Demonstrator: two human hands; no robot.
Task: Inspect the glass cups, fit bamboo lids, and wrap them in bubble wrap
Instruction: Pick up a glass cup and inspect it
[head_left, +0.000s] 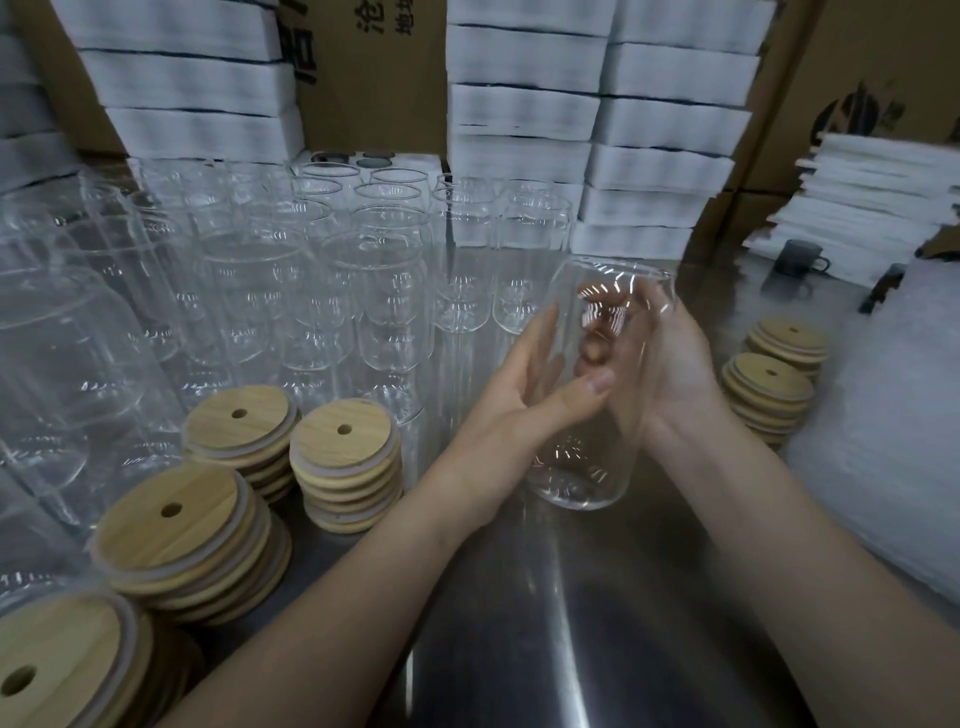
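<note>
A clear glass cup (582, 467) is held above the steel table, its mouth pointing away from me. My right hand (670, 358) grips it, fingers curled round its far side and showing through the glass. My left hand (519, 395) touches the cup's left side with straight fingers, its thumb lying across the glass. Stacks of round bamboo lids (343, 457) with a straw hole stand at the near left, and two more lid stacks (769, 395) at the right. A sheet of bubble wrap (883, 426) lies at the far right.
Rows of several empty glass cups (384, 291) fill the table's left and middle. White foam trays (597, 119) and cardboard boxes (363, 62) are stacked behind. A grey mug (795, 260) stands at the back right. The steel table (545, 623) reflects light in front of me.
</note>
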